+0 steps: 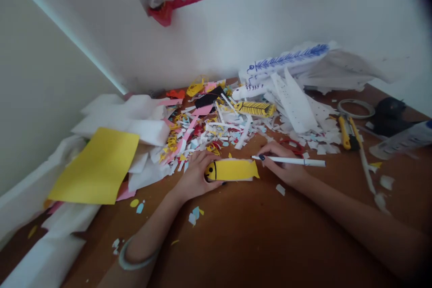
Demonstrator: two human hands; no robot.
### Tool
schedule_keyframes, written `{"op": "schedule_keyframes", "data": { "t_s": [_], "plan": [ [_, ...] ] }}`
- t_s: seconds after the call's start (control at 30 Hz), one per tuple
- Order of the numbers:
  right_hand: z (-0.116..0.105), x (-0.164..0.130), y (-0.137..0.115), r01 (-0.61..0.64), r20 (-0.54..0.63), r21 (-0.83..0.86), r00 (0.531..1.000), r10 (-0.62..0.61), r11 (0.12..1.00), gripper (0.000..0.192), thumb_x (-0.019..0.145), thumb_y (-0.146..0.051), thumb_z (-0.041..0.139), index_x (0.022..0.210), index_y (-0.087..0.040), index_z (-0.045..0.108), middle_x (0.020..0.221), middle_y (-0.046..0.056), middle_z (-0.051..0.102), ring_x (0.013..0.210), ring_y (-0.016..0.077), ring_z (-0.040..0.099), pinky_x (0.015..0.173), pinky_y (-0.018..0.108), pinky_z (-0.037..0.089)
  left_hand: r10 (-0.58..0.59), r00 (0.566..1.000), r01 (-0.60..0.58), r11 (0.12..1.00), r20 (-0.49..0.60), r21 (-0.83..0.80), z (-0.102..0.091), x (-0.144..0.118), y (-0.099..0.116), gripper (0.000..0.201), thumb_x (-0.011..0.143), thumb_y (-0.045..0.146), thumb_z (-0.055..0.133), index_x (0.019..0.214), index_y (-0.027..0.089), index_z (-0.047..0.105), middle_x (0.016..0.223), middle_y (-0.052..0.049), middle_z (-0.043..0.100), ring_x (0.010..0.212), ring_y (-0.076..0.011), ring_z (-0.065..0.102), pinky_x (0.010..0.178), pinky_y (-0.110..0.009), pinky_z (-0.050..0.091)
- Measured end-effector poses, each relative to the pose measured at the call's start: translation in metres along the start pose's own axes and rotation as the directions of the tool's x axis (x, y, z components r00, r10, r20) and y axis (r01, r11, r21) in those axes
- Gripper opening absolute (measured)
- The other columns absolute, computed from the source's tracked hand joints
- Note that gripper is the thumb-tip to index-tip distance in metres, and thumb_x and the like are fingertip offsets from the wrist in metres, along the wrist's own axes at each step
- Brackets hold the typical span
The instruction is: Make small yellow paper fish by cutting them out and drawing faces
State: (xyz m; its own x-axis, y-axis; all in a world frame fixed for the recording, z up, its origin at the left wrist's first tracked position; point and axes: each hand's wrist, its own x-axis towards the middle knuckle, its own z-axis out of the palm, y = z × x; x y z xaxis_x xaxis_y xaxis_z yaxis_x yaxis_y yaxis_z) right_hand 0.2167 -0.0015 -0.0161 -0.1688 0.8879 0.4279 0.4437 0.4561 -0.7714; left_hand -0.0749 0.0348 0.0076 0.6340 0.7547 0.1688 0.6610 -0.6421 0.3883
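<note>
Down on the brown worktop [256,234], the left hand [196,172] holds the yellow paper fish [232,170] flat. Just right, the right hand [281,162] grips a white pen [293,160], near the paper scraps [219,130].

A single head-worn camera looks forward and down over a brown table [256,234] from the seated person's own position, close enough that both forearms enter from the bottom edge. The left hand [195,175] and right hand [281,164] sit near the centre of the frame. The view faces a white wall [236,31] at the table's far edge, with a room corner at upper left. The horizon tilts, and the upper right corner is darkened. No second view shares the scene.
</note>
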Motion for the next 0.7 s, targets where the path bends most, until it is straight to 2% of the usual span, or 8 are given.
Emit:
{"op": "schedule_keyframes", "data": {
  "t_s": [0.17,0.3,0.37,0.57,0.7],
  "plan": [
    [0.0023,-0.0002,-0.0025,0.063,0.05,0.012,0.997,-0.064,0.998,0.009,0.09,-0.024,0.057,0.095,-0.025,0.065,0.09,0.005,0.071,0.083,0.0206,0.064,0.075,0.036,0.049,0.01,1.0,-0.01,1.0,-0.004,-0.012,0.0022,0.0015,0.0036,0.047,0.073,0.043,0.073,0.113,0.024,0.056,0.115,-0.007,0.061,0.109,-0.0267,0.052,0.096,-0.043,0.037],
    [0.0025,-0.0012,-0.0067,-0.08,0.087,0.031,0.993,0.077,0.996,0.002,0.086,-0.024,0.058,0.085,-0.022,0.057,0.074,0.001,0.064,0.061,0.0154,0.057,0.055,0.028,0.044,0.016,1.0,-0.016,1.0,-0.016,-0.016,0.0033,0.0018,0.0029,0.046,0.073,0.041,0.073,0.112,0.024,0.056,0.114,-0.007,0.061,0.109,-0.0265,0.052,0.096,-0.042,0.037],
    [0.002,-0.0011,-0.0085,-0.112,0.122,0.031,0.987,0.107,0.993,0.007,0.083,-0.024,0.059,0.081,-0.022,0.053,0.068,-0.001,0.059,0.055,0.0132,0.051,0.05,0.026,0.04,0.012,1.0,-0.012,1.0,-0.017,-0.019,0.004,0.0018,0.0024,0.046,0.073,0.04,0.074,0.112,0.024,0.056,0.114,-0.007,0.061,0.109,-0.0258,0.052,0.096,-0.041,0.037],
    [-0.0001,-0.0011,-0.0062,-0.076,0.083,-0.02,0.994,0.077,0.997,0.012,0.083,-0.02,0.056,0.076,-0.022,0.048,0.067,-0.003,0.052,0.057,0.0125,0.047,0.055,0.026,0.037,0.018,1.0,-0.018,1.0,-0.007,-0.016,0.0058,0.0031,0.0025,0.045,0.072,0.038,0.072,0.111,0.023,0.055,0.115,-0.007,0.061,0.109,-0.0258,0.052,0.096,-0.041,0.036],
    [0.0008,-0.0026,-0.003,-0.071,0.108,-0.021,0.991,0.073,0.997,0.012,0.084,-0.021,0.057,0.077,-0.022,0.048,0.069,-0.002,0.052,0.059,0.0129,0.047,0.056,0.027,0.036,0.021,1.0,-0.021,1.0,-0.005,-0.021,0.0069,0.0037,0.0012,0.045,0.073,0.037,0.07,0.112,0.023,0.054,0.116,-0.007,0.06,0.109,-0.0259,0.052,0.097,-0.041,0.035]
  ]
}}
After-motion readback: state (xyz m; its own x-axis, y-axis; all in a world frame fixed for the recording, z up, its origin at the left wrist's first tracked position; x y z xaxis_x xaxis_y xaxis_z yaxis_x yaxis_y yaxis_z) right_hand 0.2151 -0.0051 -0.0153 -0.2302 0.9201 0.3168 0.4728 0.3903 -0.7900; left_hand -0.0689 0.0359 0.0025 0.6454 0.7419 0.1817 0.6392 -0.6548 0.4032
